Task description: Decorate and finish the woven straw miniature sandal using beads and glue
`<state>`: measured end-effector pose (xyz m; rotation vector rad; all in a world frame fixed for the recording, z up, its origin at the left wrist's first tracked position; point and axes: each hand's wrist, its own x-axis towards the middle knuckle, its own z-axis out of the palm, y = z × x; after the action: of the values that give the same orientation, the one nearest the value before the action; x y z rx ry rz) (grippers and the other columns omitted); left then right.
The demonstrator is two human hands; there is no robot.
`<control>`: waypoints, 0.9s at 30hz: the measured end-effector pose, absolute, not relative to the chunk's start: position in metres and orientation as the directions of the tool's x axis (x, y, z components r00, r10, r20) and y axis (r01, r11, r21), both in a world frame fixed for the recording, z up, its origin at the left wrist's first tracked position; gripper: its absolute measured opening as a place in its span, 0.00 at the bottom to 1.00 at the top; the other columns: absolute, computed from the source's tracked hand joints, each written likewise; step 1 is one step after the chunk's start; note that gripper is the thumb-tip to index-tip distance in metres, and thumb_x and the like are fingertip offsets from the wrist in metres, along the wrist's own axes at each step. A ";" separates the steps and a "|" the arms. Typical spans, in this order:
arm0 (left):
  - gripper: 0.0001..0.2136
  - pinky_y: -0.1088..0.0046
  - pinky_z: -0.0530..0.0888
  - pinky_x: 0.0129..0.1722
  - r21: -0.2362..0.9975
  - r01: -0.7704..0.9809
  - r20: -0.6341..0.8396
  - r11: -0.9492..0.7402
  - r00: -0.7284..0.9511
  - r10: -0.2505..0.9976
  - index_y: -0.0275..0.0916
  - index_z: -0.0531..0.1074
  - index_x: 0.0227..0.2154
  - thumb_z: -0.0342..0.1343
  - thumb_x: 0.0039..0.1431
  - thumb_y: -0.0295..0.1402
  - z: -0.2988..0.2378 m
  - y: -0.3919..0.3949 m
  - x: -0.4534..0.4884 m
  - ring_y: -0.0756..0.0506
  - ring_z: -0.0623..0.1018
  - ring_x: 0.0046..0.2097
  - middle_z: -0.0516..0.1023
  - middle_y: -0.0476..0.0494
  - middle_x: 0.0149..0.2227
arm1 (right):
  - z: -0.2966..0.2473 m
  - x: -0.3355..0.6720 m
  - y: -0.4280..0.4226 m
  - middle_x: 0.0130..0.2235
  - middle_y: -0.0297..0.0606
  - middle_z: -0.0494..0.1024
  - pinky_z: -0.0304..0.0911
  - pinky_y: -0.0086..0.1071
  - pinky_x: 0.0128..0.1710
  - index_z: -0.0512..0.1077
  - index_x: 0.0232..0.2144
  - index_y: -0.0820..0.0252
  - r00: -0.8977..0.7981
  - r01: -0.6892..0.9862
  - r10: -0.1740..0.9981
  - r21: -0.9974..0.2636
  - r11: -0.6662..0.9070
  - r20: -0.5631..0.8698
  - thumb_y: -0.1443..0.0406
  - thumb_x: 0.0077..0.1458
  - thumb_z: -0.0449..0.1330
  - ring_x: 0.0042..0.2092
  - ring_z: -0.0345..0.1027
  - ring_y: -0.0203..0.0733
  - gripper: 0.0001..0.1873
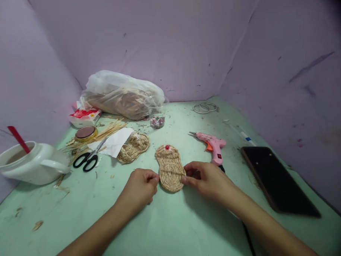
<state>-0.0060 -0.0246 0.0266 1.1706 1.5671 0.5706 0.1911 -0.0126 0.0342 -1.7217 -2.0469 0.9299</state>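
Note:
A small woven straw sandal with a red bead at its toe lies flat on the pale green table. My left hand is curled and pinches a thin straw strand at the sandal's left edge. My right hand pinches the same strand at the right edge. The strand runs across the sole between both hands. A second woven sandal lies further back to the left, partly under a white paper sheet.
A pink glue gun lies behind my right hand, a black phone to the right. On the left are black scissors, a white pot with a red handle, loose straw, a gold-rimmed lid, a plastic bag and a bead cup.

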 end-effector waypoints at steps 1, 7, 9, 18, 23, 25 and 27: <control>0.06 0.82 0.56 0.11 0.823 0.405 -0.445 0.397 0.027 0.895 0.34 0.68 0.17 0.53 0.46 0.29 0.026 -0.024 -0.007 0.56 0.61 0.11 0.64 0.54 0.13 | 0.037 0.191 -0.012 0.30 0.40 0.77 0.59 0.32 0.26 0.75 0.32 0.58 -0.211 0.801 0.966 -0.593 0.084 -0.148 0.58 0.47 0.60 0.30 0.70 0.43 0.12; 0.05 0.80 0.56 0.11 0.801 0.427 -0.466 0.419 0.007 0.885 0.35 0.68 0.23 0.51 0.48 0.30 0.022 -0.018 -0.008 0.54 0.62 0.11 0.64 0.54 0.13 | 0.032 0.187 -0.013 0.35 0.37 0.74 0.61 0.32 0.28 0.72 0.36 0.57 -0.256 0.728 0.966 -0.652 0.211 0.027 0.65 0.47 0.60 0.29 0.68 0.37 0.11; 0.05 0.79 0.57 0.12 0.808 0.422 -0.449 0.411 -0.012 0.893 0.36 0.68 0.28 0.50 0.49 0.32 0.022 -0.019 -0.007 0.54 0.62 0.12 0.64 0.55 0.15 | 0.025 0.185 -0.014 0.35 0.36 0.73 0.62 0.31 0.30 0.70 0.37 0.58 -0.330 0.623 0.943 -0.739 0.254 0.046 0.68 0.48 0.59 0.29 0.67 0.35 0.11; 0.05 0.74 0.65 0.27 0.828 0.553 -0.131 0.090 0.036 0.991 0.37 0.73 0.26 0.53 0.47 0.28 0.017 -0.022 -0.002 0.49 0.69 0.26 0.71 0.48 0.23 | 0.012 0.182 -0.019 0.34 0.36 0.70 0.62 0.30 0.29 0.69 0.30 0.59 -0.334 0.519 0.935 -0.806 0.285 0.116 0.72 0.49 0.56 0.30 0.64 0.35 0.06; 0.04 0.75 0.65 0.27 0.803 0.596 -0.077 -0.002 0.107 0.991 0.37 0.71 0.22 0.53 0.46 0.25 0.019 -0.024 -0.003 0.50 0.69 0.26 0.72 0.48 0.25 | 0.012 0.182 -0.018 0.36 0.39 0.70 0.62 0.30 0.28 0.69 0.27 0.60 -0.317 0.525 0.944 -0.811 0.258 0.095 0.72 0.49 0.56 0.30 0.65 0.36 0.04; 0.04 0.75 0.65 0.27 0.806 0.592 -0.067 -0.016 0.118 0.991 0.37 0.72 0.21 0.52 0.46 0.25 0.020 -0.025 -0.004 0.50 0.69 0.26 0.72 0.48 0.24 | 0.012 0.182 -0.019 0.36 0.39 0.70 0.63 0.29 0.27 0.69 0.27 0.60 -0.327 0.513 0.942 -0.822 0.248 0.080 0.71 0.49 0.56 0.30 0.65 0.35 0.03; 0.05 0.76 0.64 0.23 0.830 0.556 -0.115 0.040 0.100 0.988 0.37 0.72 0.23 0.52 0.47 0.26 0.019 -0.024 -0.005 0.51 0.68 0.23 0.70 0.50 0.21 | 0.013 0.184 -0.021 0.36 0.38 0.69 0.63 0.30 0.27 0.69 0.30 0.60 -0.337 0.525 0.938 -0.812 0.256 0.078 0.70 0.48 0.58 0.29 0.65 0.35 0.03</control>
<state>-0.0052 -0.0237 0.0194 1.6133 1.5520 0.7137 0.1840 -0.0209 0.0125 -1.3234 -1.9639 0.9447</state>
